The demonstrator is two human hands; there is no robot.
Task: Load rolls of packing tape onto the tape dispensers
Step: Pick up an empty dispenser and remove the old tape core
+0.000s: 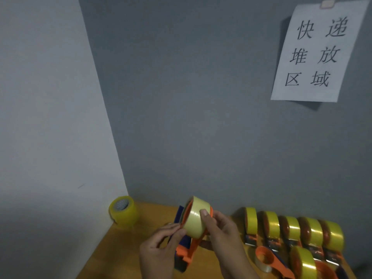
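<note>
Head view looks down at a wooden table (pixel 128 248) set in a corner of grey walls. Just above the table, the right hand (pixel 223 232) grips a pale yellow roll of packing tape (pixel 196 217), thumb laid over its outer face, the roll seated on an orange tape dispenser (pixel 186 252) with dark blue parts. The left hand (pixel 159 248) pinches at the roll's lower left edge with curled fingertips. Left of that dispenser, in the corner, a loose yellow tape roll (pixel 123 212) lies on the table. Right of it, against the wall, stands a row of loaded dispensers (pixel 291 230); nearer, another orange dispenser (pixel 269 258) lies flat. Above the row, a paper sign (pixel 314 53) with printed Chinese characters hangs on the wall.
</note>
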